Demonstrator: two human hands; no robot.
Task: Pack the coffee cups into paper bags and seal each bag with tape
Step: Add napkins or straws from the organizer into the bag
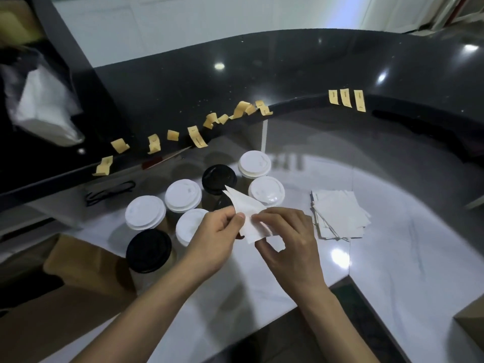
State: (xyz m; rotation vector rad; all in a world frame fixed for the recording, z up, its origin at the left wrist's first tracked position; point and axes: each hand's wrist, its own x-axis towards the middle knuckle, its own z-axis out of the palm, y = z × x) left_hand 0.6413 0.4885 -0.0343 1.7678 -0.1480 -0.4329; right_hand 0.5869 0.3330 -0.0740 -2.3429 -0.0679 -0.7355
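Note:
Several lidded coffee cups stand in a cluster on the white counter (pixel 392 271); most have white lids (pixel 145 212), two have black lids (pixel 148 250). Just in front of them, both hands hold one flat white paper bag (pixel 246 205). My left hand (pixel 217 239) pinches its left edge between thumb and fingers. Its lower right part is pinched by my right hand (pixel 288 237). A stack of flat white paper bags (pixel 340 213) lies to the right of my hands. Several yellow tape strips (pixel 196 137) hang stuck along the edge of the raised dark ledge (pixel 288 74) behind the cups.
An open cardboard box (pixel 78 260) sits at the lower left, beside the black-lidded cup. A clear plastic bag of white items (pixel 44 106) is at the far left. A black cord (pixel 110 192) lies behind the cups. Another box corner (pixel 471 320) shows at the lower right.

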